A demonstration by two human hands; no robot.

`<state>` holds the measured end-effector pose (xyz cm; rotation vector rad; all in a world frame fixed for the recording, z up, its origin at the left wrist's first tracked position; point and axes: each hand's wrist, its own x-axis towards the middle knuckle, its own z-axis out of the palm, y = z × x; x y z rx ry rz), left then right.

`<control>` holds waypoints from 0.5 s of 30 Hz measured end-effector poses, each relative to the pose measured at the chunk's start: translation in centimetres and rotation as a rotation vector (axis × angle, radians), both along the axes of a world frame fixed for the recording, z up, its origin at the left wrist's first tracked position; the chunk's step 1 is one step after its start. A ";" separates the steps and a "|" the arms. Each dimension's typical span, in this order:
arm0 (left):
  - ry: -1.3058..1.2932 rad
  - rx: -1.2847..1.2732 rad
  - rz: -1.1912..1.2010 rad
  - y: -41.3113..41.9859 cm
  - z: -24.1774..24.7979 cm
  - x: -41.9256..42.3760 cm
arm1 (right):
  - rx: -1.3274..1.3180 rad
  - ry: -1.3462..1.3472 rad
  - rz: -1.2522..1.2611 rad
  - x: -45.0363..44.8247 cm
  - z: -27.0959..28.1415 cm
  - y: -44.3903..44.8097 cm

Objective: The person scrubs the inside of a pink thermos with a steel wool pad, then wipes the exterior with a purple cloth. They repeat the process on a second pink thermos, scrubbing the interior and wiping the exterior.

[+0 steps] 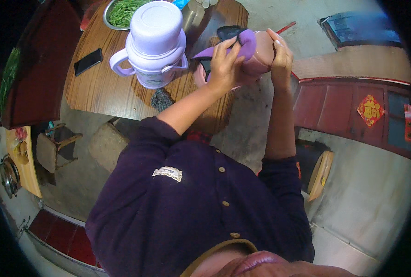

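My left hand (223,65) is closed on a purple cloth (248,45) with dark edging and presses it against a glossy pink vessel (257,65), at the table's right side. My right hand (281,62) grips that vessel from the right, fingers around its rounded end. The vessel is tilted, and the cloth and my left hand hide much of it, so its exact kind is unclear. Left of my hands stands a lavender vacuum flask (157,45) with a side handle and a cup-like lid. A dark grey scouring pad (162,99) lies near my left forearm.
On the wood-grain table (98,88) are a black smartphone (88,62), a metal bowl of cut green vegetables (105,17) and a metallic container (193,15). A dark object (229,32) sits behind the cloth. Stools (108,145) stand below the near edge.
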<state>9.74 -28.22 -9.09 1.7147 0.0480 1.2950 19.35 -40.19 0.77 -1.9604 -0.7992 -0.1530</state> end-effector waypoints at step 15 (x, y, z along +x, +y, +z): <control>0.213 -1.220 -1.150 1.4 2.7 -11.2 | -0.072 -0.403 -0.074 -16.0 -3.8 -0.8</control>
